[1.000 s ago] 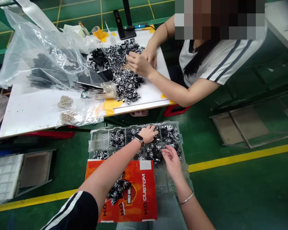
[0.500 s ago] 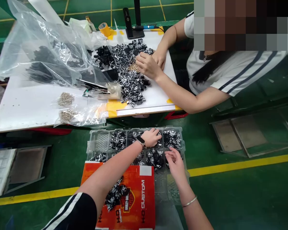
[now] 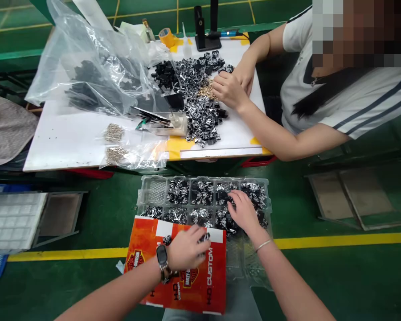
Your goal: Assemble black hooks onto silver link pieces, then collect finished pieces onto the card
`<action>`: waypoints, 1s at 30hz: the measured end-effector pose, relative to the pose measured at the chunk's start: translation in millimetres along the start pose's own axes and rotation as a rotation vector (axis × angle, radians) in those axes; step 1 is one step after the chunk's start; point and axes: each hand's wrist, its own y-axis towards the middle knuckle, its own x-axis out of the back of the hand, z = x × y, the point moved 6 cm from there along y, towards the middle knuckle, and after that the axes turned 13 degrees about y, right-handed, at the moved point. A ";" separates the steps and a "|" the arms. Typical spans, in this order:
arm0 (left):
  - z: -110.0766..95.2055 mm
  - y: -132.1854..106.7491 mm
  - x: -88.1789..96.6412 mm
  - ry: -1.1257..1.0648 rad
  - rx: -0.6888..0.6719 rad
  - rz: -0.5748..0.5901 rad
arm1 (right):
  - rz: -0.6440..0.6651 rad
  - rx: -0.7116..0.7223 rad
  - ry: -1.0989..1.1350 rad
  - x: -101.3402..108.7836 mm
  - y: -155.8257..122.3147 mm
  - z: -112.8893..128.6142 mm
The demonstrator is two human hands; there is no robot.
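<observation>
under the right hand (image 3: pixel 243 211), one clear plastic tray (image 3: pixel 203 179) has ten compartments, nine holding foil-wrapped pieces (image 3: pixel 177 191). under the left hand (image 3: pixel 187 247) lies one orange printed card (image 3: pixel 214 285), with one watch (image 3: pixel 162 257) on that wrist.

1. The left hand (image 3: pixel 186 248), wearing a wristwatch (image 3: pixel 161 257), lies spread over an orange printed card (image 3: pixel 214 285), just beside small foil-wrapped pieces (image 3: pixel 167 240).
2. The right hand (image 3: pixel 243 212), wearing a thin bangle (image 3: pixel 263 244), rests on foil-wrapped pieces (image 3: pixel 227 218) in a clear plastic compartment tray (image 3: pixel 153 189).
3. Across, a co-worker's hands (image 3: pixel 229 90) sit over a heap of foil-wrapped pieces (image 3: pixel 202 118) on a white table (image 3: pixel 63 151).
</observation>
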 end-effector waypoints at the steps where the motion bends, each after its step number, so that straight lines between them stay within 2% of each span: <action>1: -10.4 -12.4 -10.0 -0.006 -0.035 0.023 | 0.039 0.029 -0.053 -5.7 7.3 1.3; 5: -40.2 -36.1 -44.6 -0.017 -0.168 0.086 | 0.113 0.073 -0.260 -23.3 26.0 -3.0; 10: -44.1 -34.4 -64.9 0.007 -0.196 0.118 | 0.163 0.090 -0.475 -39.9 33.2 -7.9; 18: -34.0 -51.4 -63.7 0.011 -0.104 0.098 | 0.224 0.112 -0.666 -55.3 37.6 -6.3; 24: -31.3 -67.6 -63.9 -0.012 -0.043 0.057 | 0.313 0.126 -0.753 -58.1 39.0 -3.4; 30: -27.4 -73.0 -58.1 -0.040 -0.022 -0.003 | 0.348 0.104 -0.818 -59.6 43.5 -1.5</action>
